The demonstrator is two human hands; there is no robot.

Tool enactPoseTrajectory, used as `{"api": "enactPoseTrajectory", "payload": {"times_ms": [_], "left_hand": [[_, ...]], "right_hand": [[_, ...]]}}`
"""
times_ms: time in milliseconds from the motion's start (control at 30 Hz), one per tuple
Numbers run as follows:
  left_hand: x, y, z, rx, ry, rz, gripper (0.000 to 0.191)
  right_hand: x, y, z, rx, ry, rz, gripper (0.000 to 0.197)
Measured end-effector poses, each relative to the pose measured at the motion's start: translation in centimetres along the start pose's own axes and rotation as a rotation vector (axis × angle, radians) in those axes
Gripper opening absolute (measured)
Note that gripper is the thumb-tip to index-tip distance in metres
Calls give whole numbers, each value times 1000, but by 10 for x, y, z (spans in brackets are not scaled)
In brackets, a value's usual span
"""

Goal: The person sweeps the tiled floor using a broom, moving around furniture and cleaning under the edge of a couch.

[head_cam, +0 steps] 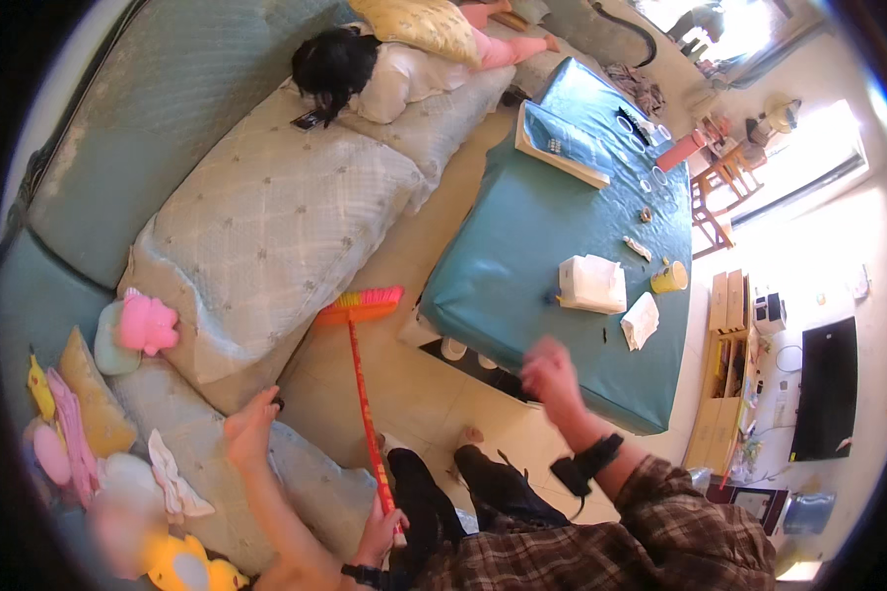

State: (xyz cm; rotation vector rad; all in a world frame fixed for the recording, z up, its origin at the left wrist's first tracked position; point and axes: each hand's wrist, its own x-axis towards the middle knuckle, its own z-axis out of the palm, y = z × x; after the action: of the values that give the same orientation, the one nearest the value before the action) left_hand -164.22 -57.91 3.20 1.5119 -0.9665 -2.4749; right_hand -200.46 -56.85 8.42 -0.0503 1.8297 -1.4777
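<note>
My left hand grips the upper end of a broom's red patterned handle, close by my left leg. The orange broom head, with pink and yellow bristles, is low over the tiled floor between the sofa and the table. Motion blurs my right hand, raised near the front edge of the table's teal cover. Its fingers look curled, and nothing can be made out in them. A black strapped device sits on my right wrist.
A person lies on the covered sofa near a phone. Another person's bare foot extends beside my left arm. On the table are a tissue pack, a yellow cup and a boxed item. Plush toys lie left.
</note>
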Motion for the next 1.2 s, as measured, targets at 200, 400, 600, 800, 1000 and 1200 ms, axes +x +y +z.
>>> {"api": "enactPoseTrajectory", "payload": {"times_ms": [200, 400, 600, 800, 1000, 1200], "left_hand": [[40, -9, 51, 79, -135, 184, 60], [99, -21, 91, 471, -86, 441, 63], [137, 37, 116, 855, 255, 765, 52], [171, 29, 101, 739, 220, 1088, 29], [178, 69, 60, 1061, -181, 1024, 6], [158, 88, 33, 1192, -404, 998, 7]], "right_hand": [[-124, 82, 14, -181, -748, 844, 67], [-106, 90, 16, -253, -539, 717, 60], [-108, 68, 16, -312, -431, 667, 39], [-133, 48, 40, -3, -284, 773, 21], [-124, 32, 71, -113, -377, 939, 24], [-127, 15, 90, -65, -518, 1105, 25]]}}
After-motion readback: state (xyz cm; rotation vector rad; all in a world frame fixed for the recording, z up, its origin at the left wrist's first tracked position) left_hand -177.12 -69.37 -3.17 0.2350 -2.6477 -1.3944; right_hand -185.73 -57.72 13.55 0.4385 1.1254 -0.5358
